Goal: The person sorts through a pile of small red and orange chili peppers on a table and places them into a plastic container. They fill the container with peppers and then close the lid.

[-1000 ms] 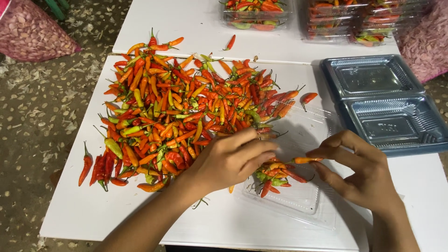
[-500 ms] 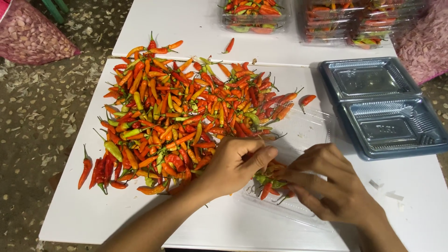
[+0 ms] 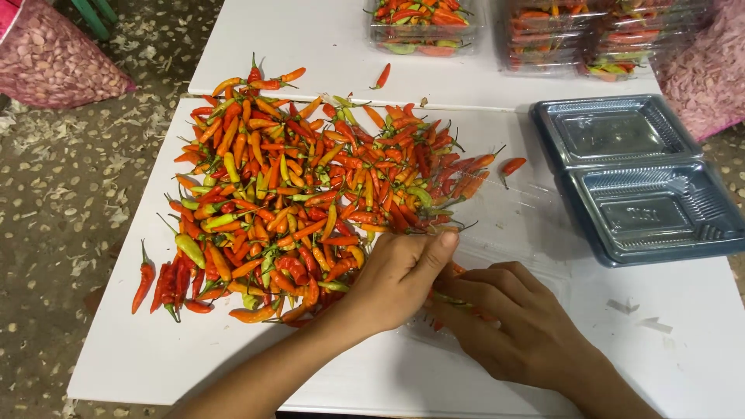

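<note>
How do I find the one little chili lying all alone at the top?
Start at the big chili pile on the white table. Look past its far edge, toward the packed clear boxes. There lies one small red chili, apart, touching no other.

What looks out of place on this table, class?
Two chilies lie apart from the big chili pile: a red chili near the filled clear boxes, and another stray chili beside the empty open container.
</note>
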